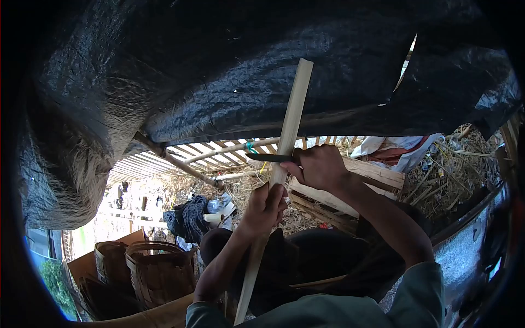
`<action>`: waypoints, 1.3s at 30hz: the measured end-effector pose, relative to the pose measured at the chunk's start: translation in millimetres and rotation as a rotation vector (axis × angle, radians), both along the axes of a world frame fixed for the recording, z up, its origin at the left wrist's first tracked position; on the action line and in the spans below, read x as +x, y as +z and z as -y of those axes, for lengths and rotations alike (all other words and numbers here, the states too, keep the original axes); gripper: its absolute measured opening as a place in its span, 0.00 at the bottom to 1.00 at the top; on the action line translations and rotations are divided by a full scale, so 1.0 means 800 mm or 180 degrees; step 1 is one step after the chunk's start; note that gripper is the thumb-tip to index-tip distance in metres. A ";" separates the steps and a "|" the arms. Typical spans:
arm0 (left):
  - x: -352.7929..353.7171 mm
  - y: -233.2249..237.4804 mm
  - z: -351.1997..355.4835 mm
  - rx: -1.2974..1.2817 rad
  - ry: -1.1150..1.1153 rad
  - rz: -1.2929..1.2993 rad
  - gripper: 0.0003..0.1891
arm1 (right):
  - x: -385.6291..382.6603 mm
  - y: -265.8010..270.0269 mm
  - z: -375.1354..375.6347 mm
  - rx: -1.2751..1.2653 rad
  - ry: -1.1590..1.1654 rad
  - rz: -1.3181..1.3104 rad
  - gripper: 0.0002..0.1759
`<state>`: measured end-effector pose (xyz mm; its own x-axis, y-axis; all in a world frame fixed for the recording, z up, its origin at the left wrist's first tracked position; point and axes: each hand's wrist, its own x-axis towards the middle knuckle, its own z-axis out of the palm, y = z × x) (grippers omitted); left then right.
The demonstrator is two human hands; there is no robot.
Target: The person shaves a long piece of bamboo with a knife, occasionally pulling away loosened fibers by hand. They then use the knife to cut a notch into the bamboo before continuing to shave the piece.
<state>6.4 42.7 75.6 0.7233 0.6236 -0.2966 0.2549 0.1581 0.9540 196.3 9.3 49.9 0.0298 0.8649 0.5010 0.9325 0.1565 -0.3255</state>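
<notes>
A long pale strip of wood or bamboo [293, 115] slants from the upper middle down to my lap. My left hand [264, 209] is wrapped round its middle part. Just above it, my right hand [321, 167] grips a knife by the handle. The dark blade [269, 157] points left and lies across the strip, with my right thumb close to the strip's face. The handle is mostly hidden inside my right fist.
Black plastic sheeting [219, 65] hangs across the top. Woven baskets [161, 273] stand at lower left, near a dark cloth bundle [191, 217]. Wooden planks [374, 174], straw [454, 175] and a white sack [402, 153] lie beyond my right arm. A bamboo slat fence [147, 164] is behind.
</notes>
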 end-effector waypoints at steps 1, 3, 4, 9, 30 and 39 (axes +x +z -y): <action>0.001 -0.004 0.003 0.0102 0.0014 -0.0049 0.15 | 0.013 0.000 -0.010 0.0094 -0.0180 0.0061 0.24; 0.002 -0.009 0.004 0.0247 0.0004 -0.0165 0.16 | 0.038 -0.004 -0.024 0.0279 -0.0406 0.0150 0.26; 0.002 -0.011 0.003 0.0288 -0.0001 -0.0224 0.16 | 0.048 -0.010 -0.032 0.0228 -0.0593 0.0134 0.27; 0.001 0.003 0.004 -0.0051 0.0000 -0.0172 0.16 | 0.108 -0.001 -0.029 0.0075 -0.1224 0.0177 0.29; -0.002 -0.010 -0.009 -0.0194 0.0108 0.0135 0.08 | -0.003 0.000 0.018 -0.0056 0.0693 0.0213 0.25; -0.006 -0.002 0.003 -0.0119 0.0150 -0.0041 0.16 | 0.070 -0.021 -0.029 -0.0108 -0.1303 0.0348 0.32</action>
